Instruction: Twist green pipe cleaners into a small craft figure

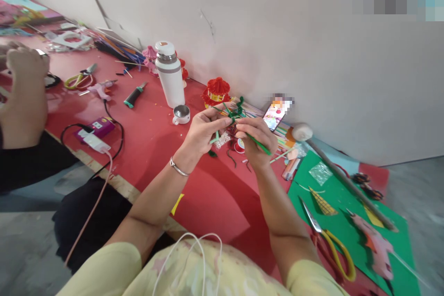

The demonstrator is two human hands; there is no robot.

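Working close together above the red surface (pixel 149 148), the two bare hands meet at one small piece of dark green craft material (pixel 233 117). This green piece is between the fingertips, raised over the middle of the surface. The left hand (pixel 203 132) is narrow, with its thumb and index finger pinching the piece from the left side. The right hand (pixel 261 130) is closed around a thin green rod (pixel 263 147), and its fingertips are just beside the same piece; whether they also touch it, I cannot tell. Below the hands lie a small clear bag with pale beads (pixel 222 139) and a spool of red thread (pixel 239 147). Behind them stands a red ruffled ornament (pixel 218 89) with a yellow part, and to the right of it a phone (pixel 275 115) leans with its screen lit. A white bottle (pixel 170 81) stands upright farther left, with a small metal-lined cup (pixel 181 114) near its base. On the right, a green sheet (pixel 305 166) carries a pink glue gun (pixel 378 245), and scissors (pixel 338 252) with yellow and red handles lie partly over its edge
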